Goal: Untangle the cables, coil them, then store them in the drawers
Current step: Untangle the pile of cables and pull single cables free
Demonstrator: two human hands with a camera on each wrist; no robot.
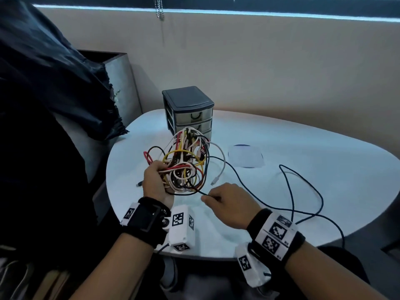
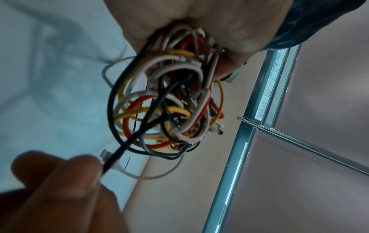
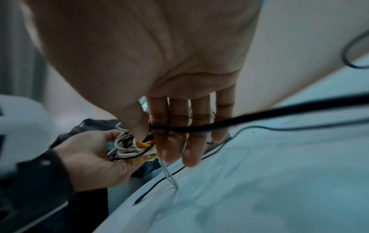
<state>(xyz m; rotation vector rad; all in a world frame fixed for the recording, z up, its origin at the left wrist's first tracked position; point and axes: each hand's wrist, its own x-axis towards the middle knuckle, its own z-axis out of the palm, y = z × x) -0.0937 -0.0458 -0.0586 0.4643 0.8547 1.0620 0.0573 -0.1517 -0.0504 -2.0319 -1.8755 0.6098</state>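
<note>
Black cable (image 1: 255, 187) being drawn out of a tangle above the white counter (image 1: 324, 152).

The left hand (image 1: 155, 180) clenches one upright bundle of cables (image 1: 186, 163) in white, yellow, red and black; their number cannot be counted. The right hand (image 1: 229, 202) pinches the black cable between thumb and fingers (image 3: 161, 130); it runs rightward, looping across the counter. One three-drawer unit (image 1: 188, 111) stands behind, drawer fronts facing the person.

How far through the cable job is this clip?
Early. Done: part of one black cable already trails loose over the table. In hand: the left hand grips the tangled bundle while the right hand pinches that black cable. Left: the other cables are still knotted, nothing is coiled, and the drawer unit stands shut.
</note>
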